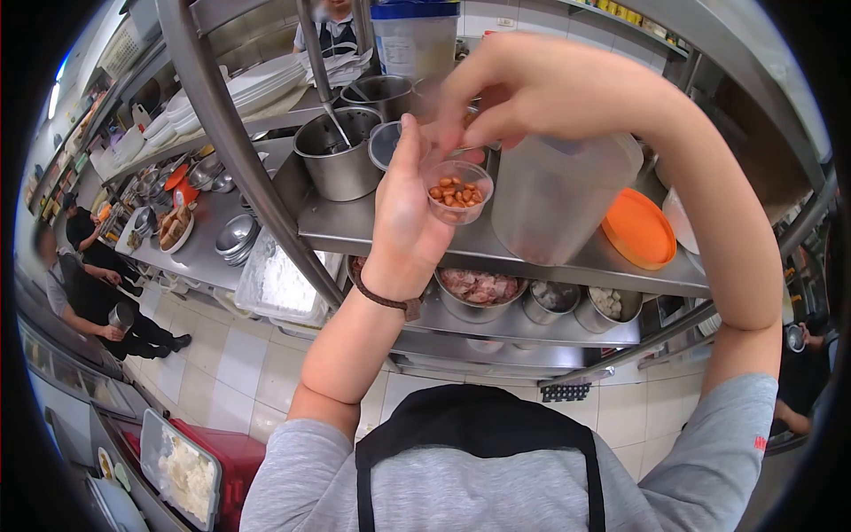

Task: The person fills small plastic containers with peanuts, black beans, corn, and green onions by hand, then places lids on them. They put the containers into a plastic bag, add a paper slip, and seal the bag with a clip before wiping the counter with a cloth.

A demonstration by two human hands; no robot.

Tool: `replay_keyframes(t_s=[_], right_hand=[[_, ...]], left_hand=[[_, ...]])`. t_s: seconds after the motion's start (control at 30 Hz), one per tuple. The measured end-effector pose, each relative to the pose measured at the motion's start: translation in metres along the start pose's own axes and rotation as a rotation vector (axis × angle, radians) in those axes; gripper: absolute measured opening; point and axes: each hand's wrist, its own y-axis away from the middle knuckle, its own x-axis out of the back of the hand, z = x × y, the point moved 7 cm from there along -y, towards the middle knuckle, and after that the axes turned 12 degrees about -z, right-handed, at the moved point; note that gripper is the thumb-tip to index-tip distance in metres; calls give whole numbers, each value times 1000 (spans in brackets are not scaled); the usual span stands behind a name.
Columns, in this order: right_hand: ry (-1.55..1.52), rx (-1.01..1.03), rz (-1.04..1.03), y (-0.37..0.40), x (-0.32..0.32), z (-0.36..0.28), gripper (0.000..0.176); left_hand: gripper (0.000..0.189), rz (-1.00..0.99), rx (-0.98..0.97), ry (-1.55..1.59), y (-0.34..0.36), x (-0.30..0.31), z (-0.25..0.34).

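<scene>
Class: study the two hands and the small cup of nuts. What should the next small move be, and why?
Probably open the fingers of the right hand over the cup. The left hand holds the clear cup upright, only partly filled with nuts, and the right fingers are bunched just above its rim. Whether they hold anything cannot be seen.

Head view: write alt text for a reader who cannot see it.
The left hand holds a small clear cup of nuts; the right hand hovers fingers-down just above it. Behind stands a steel shelf of pots.
</scene>
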Motion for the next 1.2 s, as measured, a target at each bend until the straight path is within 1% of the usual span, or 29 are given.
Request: replay_keyframes(t_s=[0.03, 0.07, 0.1, 0.17, 0.2, 0.23, 0.27, 0.3, 0.33, 0.37, 0.4, 0.47, 0.5, 0.63, 0.67, 0.7, 0.77, 0.8, 0.87, 0.9, 0.97, 1.0, 1.07, 1.1, 1.17, 1.2], right_hand=[[-19, -65, 92, 10, 9, 7, 12], [-39, -131, 184, 21, 19, 14, 11], [-5, -253, 149, 29, 25, 23, 11], [51, -404, 104, 45, 30, 60, 12], [49, -413, 103, 43, 28, 71, 12], [80, -474, -129, 38, 8, 87, 15], [107, -529, -359, 36, -12, 103, 19], [99, -536, -356, 29, -22, 119, 19], [-4, -560, -568, 27, -48, 137, 25], [-112, -577, -779, 29, -68, 137, 32], [-127, -584, -773, 28, -68, 139, 32], [-53, -391, -926, 27, -77, 129, 44], [-64, -399, -920, 30, -78, 136, 44], [-412, -815, -752, 35, -86, 199, 50], [-492, -913, -708, 37, -86, 199, 52], [-491, -914, -708, 37, -86, 195, 52], [-301, -832, -869, 38, -91, 178, 42], [-301, -831, -869, 37, -90, 171, 42], [-162, -821, -861, 35, -83, 162, 37], [-158, -821, -861, 34, -82, 163, 37], [-144, -649, -861, 25, -84, 158, 30], [-142, -650, -860, 23, -81, 160, 30], [28, -436, -855, 11, -73, 153, 24], [29, -436, -854, 13, -71, 141, 24], [294, -572, -429, 14, -32, 125, 19], [296, -565, -431, 17, -27, 125, 19]], left_hand=[[32, 46, 8, -13, 1, 4, -1], [32, 47, 8, -10, 2, 6, -2], [33, 55, 18, -9, 3, 10, -4], [34, 57, 35, -1, 6, 16, -14], [34, 15, 105, 35, 9, 16, -26], [34, -28, 176, 68, 14, 14, -37], [34, -14, 243, 118, 20, 10, -49], [34, -18, 253, 119, 22, 8, -56], [34, -31, 279, 132, 23, 7, -64], [34, -45, 305, 144, 24, 5, -71], [34, -26, 302, 100, 24, 2, -71], [34, -20, 295, 52, 25, -1, -72], [34, -9, 269, 1, 24, -1, -70], [37, 22, 262, -21, 19, 2, -71], [35, -5, 254, -14, 18, 4, -72], [34, -33, 245, -8, 17, 4, -72], [34, -34, 238, -15, 16, 5, -71], [34, -32, 236, -20, 16, 5, -71], [34, -38, 234, -17, 16, 6, -72], [34, -43, 231, -14, 16, 6, -71], [35, -30, 240, -15, 17, 4, -70], [37, -18, 252, -15, 17, 3, -69], [36, -18, 256, -19, 16, 5, -68], [35, -15, 262, -21, 17, 6, -68], [36, -45, 246, -34, 16, 3, -65], [37, -73, 234, -47, 16, 2, -63]])
